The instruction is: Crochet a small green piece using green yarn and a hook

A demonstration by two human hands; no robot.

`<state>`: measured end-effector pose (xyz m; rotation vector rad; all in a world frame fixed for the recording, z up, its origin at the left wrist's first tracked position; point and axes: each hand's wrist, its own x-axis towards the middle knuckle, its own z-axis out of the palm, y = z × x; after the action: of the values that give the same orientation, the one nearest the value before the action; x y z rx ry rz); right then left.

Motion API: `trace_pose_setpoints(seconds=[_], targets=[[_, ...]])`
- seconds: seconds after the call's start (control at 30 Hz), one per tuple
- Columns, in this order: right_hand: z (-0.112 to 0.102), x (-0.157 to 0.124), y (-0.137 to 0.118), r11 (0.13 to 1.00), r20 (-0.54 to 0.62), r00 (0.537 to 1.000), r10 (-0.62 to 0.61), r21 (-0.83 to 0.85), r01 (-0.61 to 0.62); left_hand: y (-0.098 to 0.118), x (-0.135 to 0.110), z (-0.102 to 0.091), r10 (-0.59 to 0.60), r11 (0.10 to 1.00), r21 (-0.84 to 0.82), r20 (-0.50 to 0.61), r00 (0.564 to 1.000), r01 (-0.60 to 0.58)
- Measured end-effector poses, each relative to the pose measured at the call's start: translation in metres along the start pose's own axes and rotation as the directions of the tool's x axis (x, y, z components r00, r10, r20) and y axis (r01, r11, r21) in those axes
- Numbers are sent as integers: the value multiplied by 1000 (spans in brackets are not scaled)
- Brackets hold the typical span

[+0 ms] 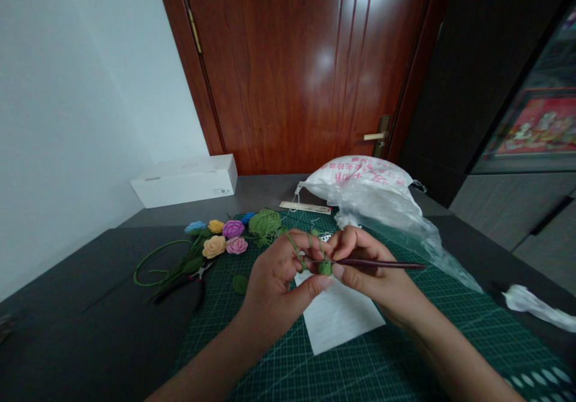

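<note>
Between my two hands is a small green crochet piece (324, 268). My left hand (281, 276) pinches it from the left, with green yarn (293, 245) looped over its fingers. My right hand (366, 261) is closed around a dark crochet hook (382, 263), whose handle points right and whose tip meets the green piece. The exact stitch at the tip is too small to make out. Below the hands lies a white sheet of paper (342, 318) with faint writing. Behind my left hand sits a ball of green yarn (265, 224).
A green cutting mat (274, 342) covers the table's middle. Left are several crocheted flowers (214, 246) and pliers (198, 277). A white box (189, 180) stands by the wall. At the back are a ruler (306, 207) and a stuffed plastic bag (364, 180); a white crumpled item (537, 307) lies right.
</note>
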<state>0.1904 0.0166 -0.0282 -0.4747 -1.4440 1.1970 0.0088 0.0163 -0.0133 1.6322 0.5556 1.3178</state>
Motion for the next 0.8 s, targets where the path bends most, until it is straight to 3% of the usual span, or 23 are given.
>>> trace_pose_setpoints(seconds=[0.13,0.3,0.4,0.8], targets=[[1,0,-2,1000,-6,1000,10,4,-10,-1,0,-1,16,1000,-19,3,1000,-16],[-1,0,-6,1000,-24,999,25,-9,-26,0,-1,1,-110,960,-252,65,992,123],[-1,1,-8,999,-10,1000,28,21,-28,0,-1,3,-129,930,-336,77,989,148],[3,2,-13,997,3,999,37,73,-37,0,1,4,-179,878,-431,106,978,207]])
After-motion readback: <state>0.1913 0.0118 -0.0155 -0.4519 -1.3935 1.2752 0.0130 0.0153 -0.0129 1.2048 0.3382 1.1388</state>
